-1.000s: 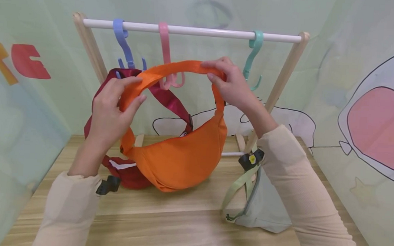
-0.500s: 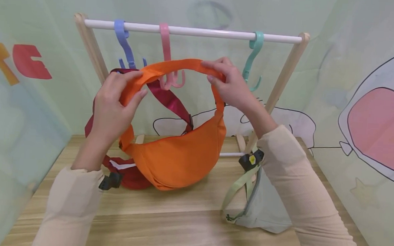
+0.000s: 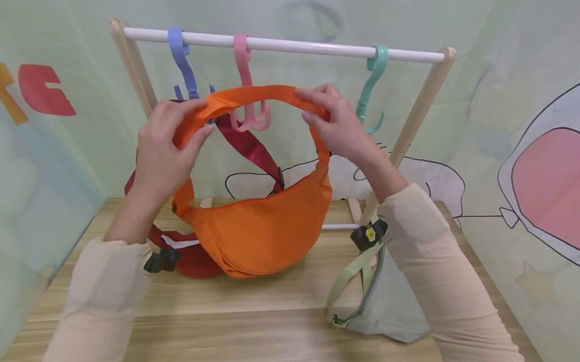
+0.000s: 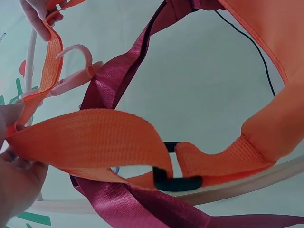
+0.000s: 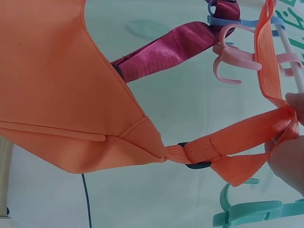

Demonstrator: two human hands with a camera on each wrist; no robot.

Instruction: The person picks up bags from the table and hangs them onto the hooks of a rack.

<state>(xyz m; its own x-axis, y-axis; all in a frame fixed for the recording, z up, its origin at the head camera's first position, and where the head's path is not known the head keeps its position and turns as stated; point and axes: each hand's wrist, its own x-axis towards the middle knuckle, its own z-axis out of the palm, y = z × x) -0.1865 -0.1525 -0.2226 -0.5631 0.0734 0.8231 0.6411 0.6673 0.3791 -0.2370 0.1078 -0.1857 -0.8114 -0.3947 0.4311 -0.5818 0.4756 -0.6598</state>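
An orange waist bag hangs in the air by its strap, in front of a white-barred rack. My left hand pinches the strap's left part between thumb and fingers, and my right hand pinches it further right. Between them the strap arches across the pink hook. In the left wrist view a black buckle shows on the strap. Behind my left hand a dark red bag hangs by its maroon strap, which passes over the blue hook in the right wrist view.
The rack's white bar runs between wooden posts. A green hook hangs at its right. On the wooden table, a grey-green bag sits beneath my right forearm. Printed cloth walls surround the table.
The orange bag and both hands have risen very slightly and shifted a touch left. The pink hook has tilted a little. Both hands keep their hold on the strap.
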